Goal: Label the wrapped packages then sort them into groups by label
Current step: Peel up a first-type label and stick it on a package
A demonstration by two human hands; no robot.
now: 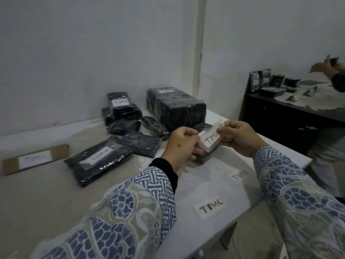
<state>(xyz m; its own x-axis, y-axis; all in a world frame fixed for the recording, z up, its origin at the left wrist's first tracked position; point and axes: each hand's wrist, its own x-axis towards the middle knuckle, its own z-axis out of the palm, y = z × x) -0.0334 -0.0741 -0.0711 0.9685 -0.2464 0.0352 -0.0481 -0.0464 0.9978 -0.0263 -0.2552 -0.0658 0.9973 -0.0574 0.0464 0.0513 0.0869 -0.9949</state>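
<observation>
1. White paper label reading TIMC (209, 208) lies loose on the table (56, 199) nearest the person, with a fainter label (239, 174) just beyond it.
2. Above these, both hands meet over a small dark package (202, 157). The left hand (180, 144) pinches the near edge of the TIMA label (210, 140); the right hand (237, 137) pinches its far edge, fingers curled, wrists raised.
3. Risk, as I judge it: the label could go on crooked or creased if one hand presses first, or its tape could stick to a finger.
4. Farther left lie a flat black package marked TIMA (99, 161) and a brown box marked TIMC (35, 158).
5. Farthest, a stack of black packages (121, 109) and a large wrapped block (175, 107) sit by the wall.
</observation>
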